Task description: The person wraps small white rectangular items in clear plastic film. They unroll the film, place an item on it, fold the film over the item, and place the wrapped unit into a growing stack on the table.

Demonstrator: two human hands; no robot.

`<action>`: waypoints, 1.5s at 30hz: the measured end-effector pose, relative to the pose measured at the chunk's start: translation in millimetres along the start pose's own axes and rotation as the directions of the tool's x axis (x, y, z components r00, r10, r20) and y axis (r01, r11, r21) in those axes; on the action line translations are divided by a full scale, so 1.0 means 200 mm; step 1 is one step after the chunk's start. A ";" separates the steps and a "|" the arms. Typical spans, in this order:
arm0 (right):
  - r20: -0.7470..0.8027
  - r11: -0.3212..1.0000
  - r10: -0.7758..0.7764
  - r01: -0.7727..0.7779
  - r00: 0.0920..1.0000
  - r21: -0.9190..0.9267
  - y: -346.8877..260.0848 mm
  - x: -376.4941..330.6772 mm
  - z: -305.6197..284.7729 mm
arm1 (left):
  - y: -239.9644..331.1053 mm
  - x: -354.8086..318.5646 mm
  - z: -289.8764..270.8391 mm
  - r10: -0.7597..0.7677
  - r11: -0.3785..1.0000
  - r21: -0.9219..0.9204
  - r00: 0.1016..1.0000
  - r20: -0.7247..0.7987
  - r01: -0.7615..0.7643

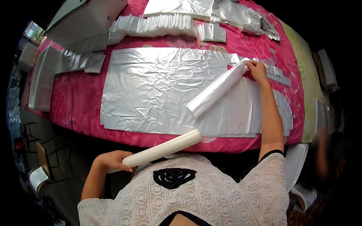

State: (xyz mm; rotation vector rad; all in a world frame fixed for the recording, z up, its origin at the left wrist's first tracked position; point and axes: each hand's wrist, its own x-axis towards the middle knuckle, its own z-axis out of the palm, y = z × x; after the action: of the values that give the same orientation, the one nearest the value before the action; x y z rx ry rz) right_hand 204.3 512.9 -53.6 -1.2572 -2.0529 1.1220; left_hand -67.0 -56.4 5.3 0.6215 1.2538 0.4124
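Observation:
My left hand (113, 160) is wrapped round one end of a smooth cream-white tube (162, 150), held in front of my body below the table's near edge. With my right hand (258, 71) I pinch the far end of a clear plastic bag (218, 88) that is rolled or folded into a long narrow shape. Its near end rests on or just over a wide stack of shiny, crinkled plastic bags (158, 90) lying flat on the table. The right side of that stack is partly hidden by my forearm.
A pink flowered cloth (85, 98) covers the table. Along the back stands a row of folded plastic bundles (154, 25), with more plastic sheets (181, 8) behind. White boxes (44, 79) sit at the left. A chair (44, 158) is on the floor at lower left.

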 end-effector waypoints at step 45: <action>0.160 0.793 -0.465 0.490 0.871 -0.361 -0.46 -0.77 0.26 | 0.45 0.72 0.35 0.732 0.031 0.996 0.680 0.034 -0.083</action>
State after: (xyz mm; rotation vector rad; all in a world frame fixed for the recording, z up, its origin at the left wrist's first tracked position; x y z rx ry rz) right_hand 192.2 333.3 -2.3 -0.7771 -2.5368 0.5331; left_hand 44.4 86.3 -31.5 2.2917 1.7814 0.1997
